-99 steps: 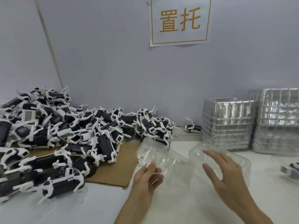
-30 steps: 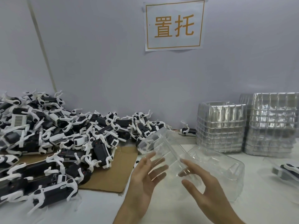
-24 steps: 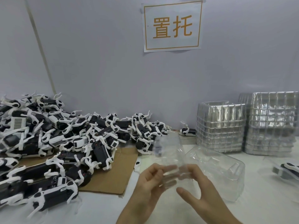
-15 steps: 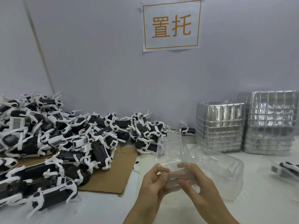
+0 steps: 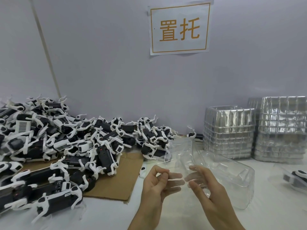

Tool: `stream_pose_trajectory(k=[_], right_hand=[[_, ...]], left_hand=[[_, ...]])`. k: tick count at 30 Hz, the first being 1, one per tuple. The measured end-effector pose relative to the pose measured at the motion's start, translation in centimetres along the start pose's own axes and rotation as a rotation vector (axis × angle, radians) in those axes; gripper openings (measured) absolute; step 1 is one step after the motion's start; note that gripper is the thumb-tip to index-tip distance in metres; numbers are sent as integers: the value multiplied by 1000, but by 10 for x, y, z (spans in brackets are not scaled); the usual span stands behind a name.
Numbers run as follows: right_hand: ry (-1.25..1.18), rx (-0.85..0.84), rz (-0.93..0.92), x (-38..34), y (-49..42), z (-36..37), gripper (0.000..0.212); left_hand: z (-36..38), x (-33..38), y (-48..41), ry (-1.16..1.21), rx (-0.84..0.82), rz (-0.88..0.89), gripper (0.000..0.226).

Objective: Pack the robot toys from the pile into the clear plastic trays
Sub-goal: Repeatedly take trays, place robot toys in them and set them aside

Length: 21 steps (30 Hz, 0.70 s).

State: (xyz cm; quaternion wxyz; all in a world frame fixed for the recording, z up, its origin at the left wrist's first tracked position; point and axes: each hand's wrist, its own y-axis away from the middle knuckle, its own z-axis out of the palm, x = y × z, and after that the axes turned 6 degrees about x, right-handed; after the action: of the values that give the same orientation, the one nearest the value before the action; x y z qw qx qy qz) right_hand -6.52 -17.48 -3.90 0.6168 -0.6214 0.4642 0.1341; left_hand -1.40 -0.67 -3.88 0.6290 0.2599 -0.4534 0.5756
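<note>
The pile of robot toys [image 5: 74,146] fills the left of the frame, and stacked trays [image 5: 255,130] stand at the right edge. At lower centre, beside a second tray [image 5: 232,176], your left hand [image 5: 154,185] and right hand [image 5: 211,196] each pinch one upright clear tray [image 5: 182,151].

wall [image 5: 116,72]: plain pale grey-lilac, straight ahead of my left hand [image 5: 154,185] | sign [image 5: 179,29]: white paper, orange border, two orange characters, high above my right hand [image 5: 209,196] | strip [image 5: 44,47]: thin, cream, slanting up the wall far left | table [image 5: 108,216]: white top under both hands | cardboard [image 5: 123,178]: brown sheet lying flat, just left of my left hand | light: soft, even
</note>
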Motion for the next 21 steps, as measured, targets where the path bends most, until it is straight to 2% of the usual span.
stream_pose_trajectory(k=[4, 6, 8, 10, 13, 18, 21], right_hand=[[-29, -43, 30, 0, -1, -2, 32], [-60, -88, 33, -2, 0, -5, 26], [-118, -94, 29, -4, 1, -7, 19], [-129, 32, 7, -3, 0, -10, 21], [0, 215, -16, 3, -7, -18, 28], [55, 69, 36, 6, -8, -21, 37], [137, 76, -6, 6, -6, -15, 47]], left_hand=[[-5, 3, 1, 71, -85, -80, 23], [-7, 7, 3, 99, -188, -137, 24], [-7, 7, 4, 120, -220, -169, 25], [-9, 3, 3, 170, -172, -178, 31], [-10, 1, 2, 234, -122, -176, 36], [-6, -4, 4, 232, -156, -185, 36], [-8, -5, 5, 222, -187, -188, 35]])
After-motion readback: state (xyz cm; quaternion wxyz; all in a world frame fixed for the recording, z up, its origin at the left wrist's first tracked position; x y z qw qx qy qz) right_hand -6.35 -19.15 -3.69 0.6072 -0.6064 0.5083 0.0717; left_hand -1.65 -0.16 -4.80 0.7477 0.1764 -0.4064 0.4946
